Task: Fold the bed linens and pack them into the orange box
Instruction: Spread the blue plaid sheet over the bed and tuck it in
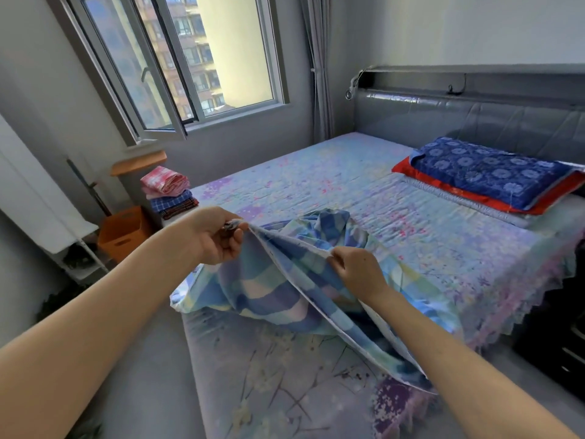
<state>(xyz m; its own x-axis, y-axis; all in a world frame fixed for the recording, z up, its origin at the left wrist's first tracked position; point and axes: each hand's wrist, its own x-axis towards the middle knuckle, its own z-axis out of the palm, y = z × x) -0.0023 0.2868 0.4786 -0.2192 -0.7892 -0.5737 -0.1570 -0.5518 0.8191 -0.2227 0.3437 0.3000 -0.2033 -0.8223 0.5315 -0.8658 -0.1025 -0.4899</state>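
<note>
Left hand (pixel 215 234), right hand (pixel 357 270) pinch edge of checked sheet (pixel 278 293).

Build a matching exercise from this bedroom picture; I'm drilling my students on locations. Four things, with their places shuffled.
Things:
1 checked sheet
2 orange box
3 folded linen stack
4 blue pillow

Places:
A below mattress level, left of the bed
B by the headboard
C pinched by left hand and right hand
D just under the wooden shelf

Pairs: 1-C, 2-A, 3-D, 4-B
</note>
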